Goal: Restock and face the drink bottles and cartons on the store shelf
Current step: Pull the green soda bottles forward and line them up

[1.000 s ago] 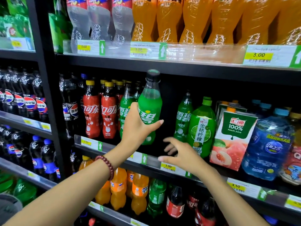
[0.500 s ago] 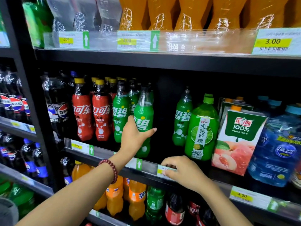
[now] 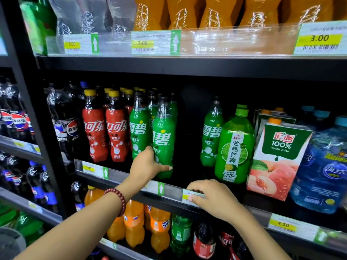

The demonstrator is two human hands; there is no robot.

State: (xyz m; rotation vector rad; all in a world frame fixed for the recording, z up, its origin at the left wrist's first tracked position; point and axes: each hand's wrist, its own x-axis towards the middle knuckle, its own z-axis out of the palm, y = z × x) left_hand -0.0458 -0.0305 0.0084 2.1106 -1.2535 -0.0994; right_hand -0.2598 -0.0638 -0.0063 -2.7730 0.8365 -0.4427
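The left hand [image 3: 148,166] gripped the lower body of a green Sprite bottle [image 3: 163,139], fingers wrapped behind it and thumb laid across its front; the bottle stood upright at the front edge of the middle shelf [image 3: 172,190], just beside another green bottle [image 3: 139,132] on its left and two red cola bottles [image 3: 105,128] further left; a dark gap lay to its right, then a lone Sprite bottle [image 3: 212,134], a lime drink bottle [image 3: 234,147] and a peach juice carton [image 3: 279,160]. The right hand [image 3: 212,197] rested on the shelf's price rail, fingers curled over a price tag [image 3: 193,194]; a red bead bracelet [image 3: 117,199] circled the left wrist.
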